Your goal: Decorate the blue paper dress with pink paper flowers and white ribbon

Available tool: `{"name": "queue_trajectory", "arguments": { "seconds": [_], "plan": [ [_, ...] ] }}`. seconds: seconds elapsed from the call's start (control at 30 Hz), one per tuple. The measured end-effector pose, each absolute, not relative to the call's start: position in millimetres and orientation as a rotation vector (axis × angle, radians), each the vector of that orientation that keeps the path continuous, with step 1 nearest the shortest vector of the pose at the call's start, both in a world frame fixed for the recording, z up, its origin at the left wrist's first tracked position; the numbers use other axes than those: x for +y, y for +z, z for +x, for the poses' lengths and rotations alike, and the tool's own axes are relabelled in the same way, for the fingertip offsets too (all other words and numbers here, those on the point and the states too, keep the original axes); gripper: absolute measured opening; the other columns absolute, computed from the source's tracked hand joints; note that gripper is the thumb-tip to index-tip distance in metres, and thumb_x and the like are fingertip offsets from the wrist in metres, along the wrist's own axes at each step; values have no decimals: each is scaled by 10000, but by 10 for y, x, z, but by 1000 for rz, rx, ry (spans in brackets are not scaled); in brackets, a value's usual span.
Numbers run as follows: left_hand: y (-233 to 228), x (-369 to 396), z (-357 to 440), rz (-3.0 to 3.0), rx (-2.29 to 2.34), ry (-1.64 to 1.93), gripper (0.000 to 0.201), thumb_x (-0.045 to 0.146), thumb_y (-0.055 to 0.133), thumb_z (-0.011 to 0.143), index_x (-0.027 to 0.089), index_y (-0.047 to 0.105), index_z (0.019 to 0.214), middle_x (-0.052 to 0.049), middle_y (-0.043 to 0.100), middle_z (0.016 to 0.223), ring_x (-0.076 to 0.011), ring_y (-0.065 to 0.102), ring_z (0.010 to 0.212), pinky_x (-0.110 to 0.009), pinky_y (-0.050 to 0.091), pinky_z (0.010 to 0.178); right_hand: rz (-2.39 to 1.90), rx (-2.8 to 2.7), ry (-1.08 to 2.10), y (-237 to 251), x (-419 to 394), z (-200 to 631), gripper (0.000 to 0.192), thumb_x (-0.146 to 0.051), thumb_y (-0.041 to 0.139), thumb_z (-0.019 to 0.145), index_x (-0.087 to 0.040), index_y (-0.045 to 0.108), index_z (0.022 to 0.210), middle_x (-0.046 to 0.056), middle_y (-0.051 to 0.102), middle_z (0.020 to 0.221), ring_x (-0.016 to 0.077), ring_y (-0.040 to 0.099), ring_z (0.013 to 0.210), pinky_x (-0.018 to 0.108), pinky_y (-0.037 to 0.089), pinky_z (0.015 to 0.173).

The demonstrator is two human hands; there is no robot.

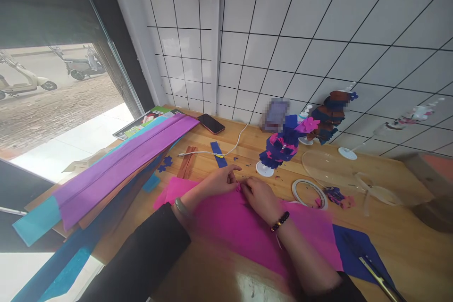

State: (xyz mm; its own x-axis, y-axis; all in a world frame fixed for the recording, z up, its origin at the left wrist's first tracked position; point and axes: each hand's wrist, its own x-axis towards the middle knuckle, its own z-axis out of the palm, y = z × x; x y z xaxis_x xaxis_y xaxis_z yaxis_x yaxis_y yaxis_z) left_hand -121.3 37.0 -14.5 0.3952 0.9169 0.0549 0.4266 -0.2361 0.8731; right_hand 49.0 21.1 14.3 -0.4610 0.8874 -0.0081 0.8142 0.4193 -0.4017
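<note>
A large sheet of bright pink crepe paper (pixel 226 217) lies across the near part of the table under both forearms. My left hand (pixel 224 180), fingers curled and index finger reaching forward, is at the sheet's far edge. Facing it, my right hand (pixel 259 194) has its fingertips pinched together. A small gathered bit of pink paper (pixel 239 187) shows between the two hands, and both sets of fingers close on it; its exact shape is partly hidden. Just beyond stands a paper-dressed doll figure (pixel 281 148) in dark blue and pink on a round white base.
Folded purple and blue paper (pixel 130 165) is stacked on the left. A phone (pixel 211 123), a white cable (pixel 240 137) and a blue strip (pixel 218 153) lie behind. To the right are a tape roll (pixel 295 188), scissors (pixel 377 273) on dark blue paper (pixel 357 245), and another figure (pixel 329 113).
</note>
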Motion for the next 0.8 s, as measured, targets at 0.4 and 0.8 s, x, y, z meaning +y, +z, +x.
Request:
{"name": "queue_trajectory", "arguments": {
  "seconds": [0.4,0.8],
  "plan": [
    [-150,353,-1216,1994,1239,654,527,131,462,689,169,441,1214,15,594,729,-110,533,648,-211,393,595,-1491,-2231,672,150,278,575,266,-234,367,834,-173,592,706,42,617,724,168,550,714,256,369,629],
    [-101,341,-1199,2003,1232,670,562,126,474,665,174,439,1224,18,576,725,-97,503,603,-202,373,559,-1404,-1969,974,98,310,610,318,-356,459,812,-149,576,1023,71,656,904,174,600,793,288,457,703]
  ]
}}
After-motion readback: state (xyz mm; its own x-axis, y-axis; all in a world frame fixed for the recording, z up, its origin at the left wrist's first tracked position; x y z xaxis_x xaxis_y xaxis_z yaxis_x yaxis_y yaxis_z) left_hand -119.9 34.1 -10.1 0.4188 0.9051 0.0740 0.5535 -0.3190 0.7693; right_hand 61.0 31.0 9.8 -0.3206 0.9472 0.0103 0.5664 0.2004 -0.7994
